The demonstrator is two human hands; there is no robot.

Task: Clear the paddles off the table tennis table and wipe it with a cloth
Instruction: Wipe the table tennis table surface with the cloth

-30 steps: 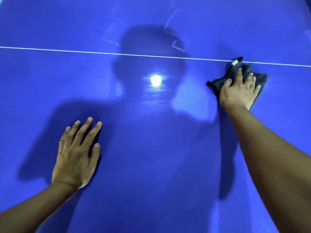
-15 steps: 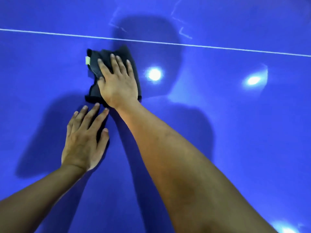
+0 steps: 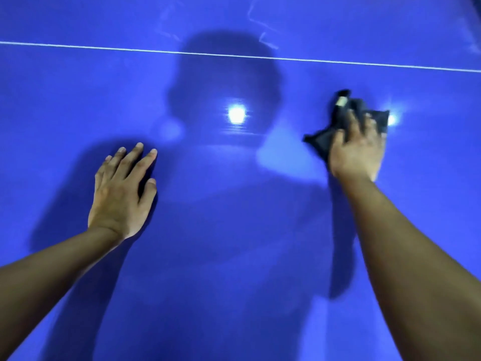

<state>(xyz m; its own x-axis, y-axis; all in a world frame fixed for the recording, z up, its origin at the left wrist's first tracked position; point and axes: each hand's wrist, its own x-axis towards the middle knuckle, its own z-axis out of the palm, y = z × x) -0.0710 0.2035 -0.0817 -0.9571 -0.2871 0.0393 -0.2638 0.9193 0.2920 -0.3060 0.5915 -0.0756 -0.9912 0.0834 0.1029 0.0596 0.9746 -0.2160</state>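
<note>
The blue table tennis table [image 3: 234,256] fills the whole view. A dark grey cloth [image 3: 322,138] with a small pale tag lies crumpled on it at the right. My right hand [image 3: 356,149] presses flat on the cloth with straight fingers, blurred by motion. My left hand [image 3: 122,191] rests flat on the bare table at the left, fingers straight and slightly spread. No paddles are in view.
A thin white line [image 3: 234,55] crosses the table from left to right beyond both hands. Bright lamp reflections [image 3: 236,114] shine on the glossy surface, and my own shadow falls across the middle.
My right hand has swept the cloth from just above my left hand over to the right side of the table. My left hand has stayed planted in place.
</note>
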